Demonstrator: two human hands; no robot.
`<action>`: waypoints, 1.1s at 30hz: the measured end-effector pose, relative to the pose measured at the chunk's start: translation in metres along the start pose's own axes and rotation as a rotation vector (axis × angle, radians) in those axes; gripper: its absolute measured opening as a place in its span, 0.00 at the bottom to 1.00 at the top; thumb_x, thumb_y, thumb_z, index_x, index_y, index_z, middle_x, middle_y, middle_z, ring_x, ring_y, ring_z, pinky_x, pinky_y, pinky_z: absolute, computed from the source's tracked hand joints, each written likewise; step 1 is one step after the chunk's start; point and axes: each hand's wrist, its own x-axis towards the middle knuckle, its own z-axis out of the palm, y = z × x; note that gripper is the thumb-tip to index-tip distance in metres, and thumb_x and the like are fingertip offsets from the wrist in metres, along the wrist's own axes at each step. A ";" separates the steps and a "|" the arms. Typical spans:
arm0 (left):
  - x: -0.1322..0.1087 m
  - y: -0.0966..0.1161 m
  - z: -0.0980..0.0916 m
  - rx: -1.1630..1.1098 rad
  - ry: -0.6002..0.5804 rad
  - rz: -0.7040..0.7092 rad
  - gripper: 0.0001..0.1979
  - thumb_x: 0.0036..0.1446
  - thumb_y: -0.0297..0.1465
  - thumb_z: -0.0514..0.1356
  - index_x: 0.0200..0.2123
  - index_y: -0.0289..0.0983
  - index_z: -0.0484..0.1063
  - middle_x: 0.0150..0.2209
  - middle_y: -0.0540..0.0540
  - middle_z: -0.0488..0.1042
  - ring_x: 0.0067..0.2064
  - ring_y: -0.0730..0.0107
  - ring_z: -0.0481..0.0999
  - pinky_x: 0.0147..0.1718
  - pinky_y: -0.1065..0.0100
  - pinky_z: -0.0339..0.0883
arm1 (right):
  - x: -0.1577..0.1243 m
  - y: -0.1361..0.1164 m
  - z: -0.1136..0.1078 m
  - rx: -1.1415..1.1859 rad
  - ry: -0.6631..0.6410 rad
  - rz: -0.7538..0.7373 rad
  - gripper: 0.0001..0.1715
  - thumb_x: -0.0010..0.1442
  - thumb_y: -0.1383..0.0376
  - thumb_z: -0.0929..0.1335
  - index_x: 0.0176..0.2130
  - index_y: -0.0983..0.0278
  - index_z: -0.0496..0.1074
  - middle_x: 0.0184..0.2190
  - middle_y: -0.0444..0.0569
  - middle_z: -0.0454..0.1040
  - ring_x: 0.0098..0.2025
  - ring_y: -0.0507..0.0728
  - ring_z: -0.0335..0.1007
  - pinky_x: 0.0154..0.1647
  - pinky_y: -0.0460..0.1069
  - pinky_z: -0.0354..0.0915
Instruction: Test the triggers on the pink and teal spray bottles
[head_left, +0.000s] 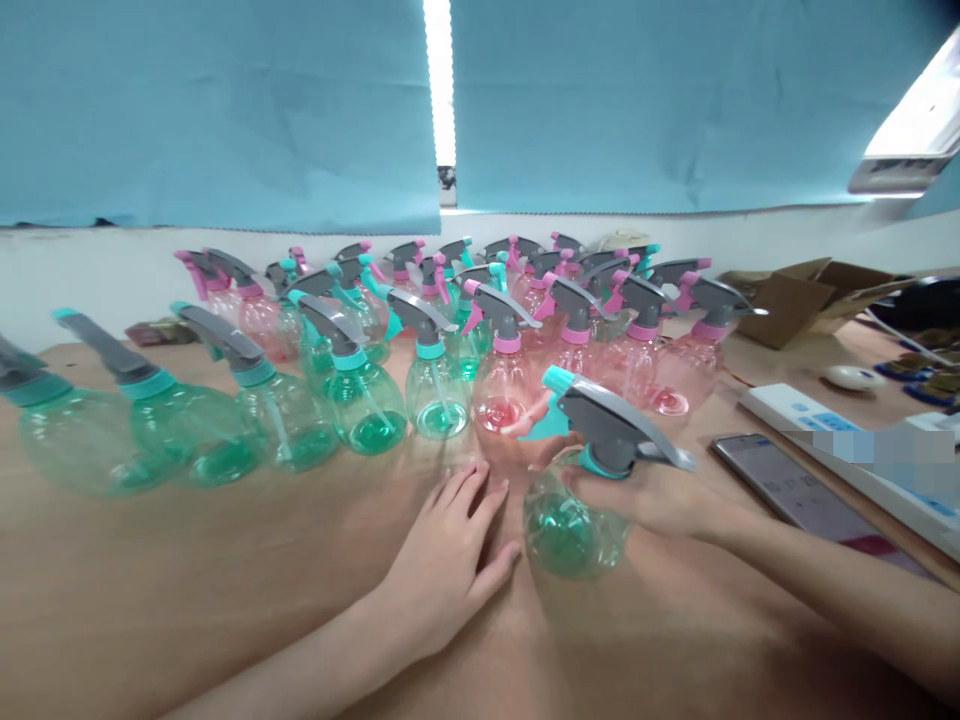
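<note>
My right hand (664,495) reaches in from the right, behind a green spray bottle (570,530) with a grey head and turquoise collar. Its fingers wrap round the neck, some extending by the turquoise trigger; the bottle hides part of the hand. That bottle leans slightly at the front of the group. My left hand (442,555) lies palm down on the wooden table (315,610), fingers stretched out and holding nothing, just left of the bottle. Behind it stand a green spray bottle (439,400) and a pink spray bottle (506,385).
More spray bottles, green (191,435) and pink (690,370), stand in rows across the table. At right lie a phone (795,490), a white power strip (832,440), a white mouse (853,378) and an opened cardboard box (802,300). Blue sheeting (225,110) hangs behind.
</note>
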 end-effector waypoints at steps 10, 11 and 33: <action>0.001 0.000 0.000 0.011 -0.014 0.000 0.26 0.65 0.38 0.54 0.61 0.31 0.62 0.64 0.32 0.59 0.65 0.47 0.55 0.59 0.45 0.56 | 0.001 -0.002 -0.003 0.043 -0.008 0.026 0.17 0.47 0.75 0.64 0.36 0.60 0.72 0.39 0.44 0.79 0.38 0.55 0.79 0.40 0.48 0.76; 0.001 0.000 0.000 0.012 -0.015 0.000 0.26 0.65 0.38 0.53 0.61 0.31 0.62 0.64 0.32 0.59 0.65 0.47 0.55 0.59 0.45 0.56 | 0.001 -0.002 -0.003 0.039 -0.020 0.034 0.20 0.47 0.76 0.64 0.39 0.59 0.72 0.42 0.45 0.79 0.40 0.55 0.79 0.41 0.48 0.76; -0.002 -0.001 0.003 0.010 0.008 0.004 0.26 0.64 0.38 0.54 0.61 0.31 0.62 0.64 0.32 0.59 0.64 0.45 0.56 0.58 0.45 0.57 | 0.001 0.008 0.001 -0.049 0.020 -0.007 0.17 0.52 0.72 0.66 0.41 0.59 0.76 0.47 0.49 0.77 0.41 0.57 0.78 0.42 0.52 0.76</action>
